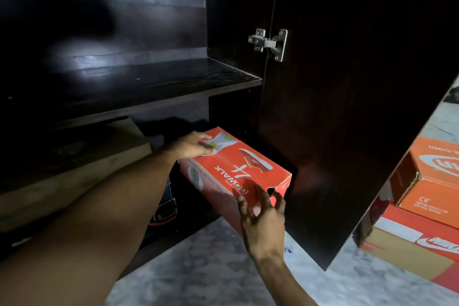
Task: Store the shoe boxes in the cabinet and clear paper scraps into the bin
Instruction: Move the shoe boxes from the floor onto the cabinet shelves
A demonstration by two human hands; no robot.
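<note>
Your left hand (198,145) lies flat on the far top of the red shoe box (236,171), fingers pressed together, so you can steer it. Your right hand (263,211) is spread open at the near end of the box, fingertips on or just by the card, probably to push. The box sits half in the cabinet (154,79), in the bottom space, tilted with its near end sticking out over the floor (223,268). More orange boxes (427,194) wait beside the open door (347,107). I see no paper scraps or bin.
</note>
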